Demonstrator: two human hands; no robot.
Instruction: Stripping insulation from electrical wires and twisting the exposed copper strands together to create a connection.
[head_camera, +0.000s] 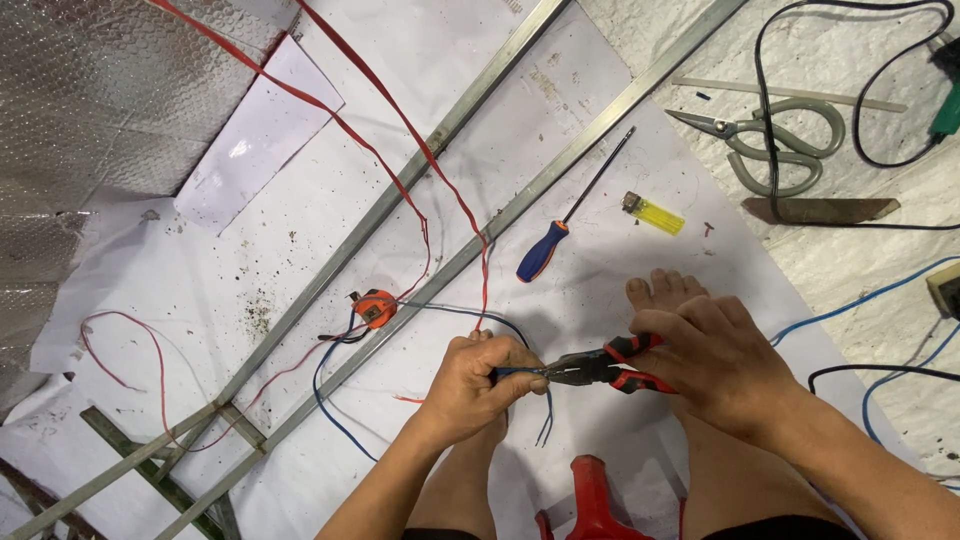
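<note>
A pair of red-and-black-handled steel pliers (600, 368) is gripped in the right hand (715, 360), whose fingers are wrapped tight around both handles. The plier jaws are closed on a thin blue insulated wire (515, 372), just beside the fingertips of the left hand (480, 385). That wire is pinched between the left thumb and curled fingers, and its loose ends are seen hanging below the hand.

Both hands are held above a white plastic sheet (250, 250) spread on the floor. Two long grey metal bars (440, 130) are laid diagonally across the sheet, with thin red wires (400, 120) draped over them. A blue-and-orange-handled screwdriver (560, 225), a yellow lighter (655, 214) and a small orange tape roll (375, 307) are noted near the bars.
</note>
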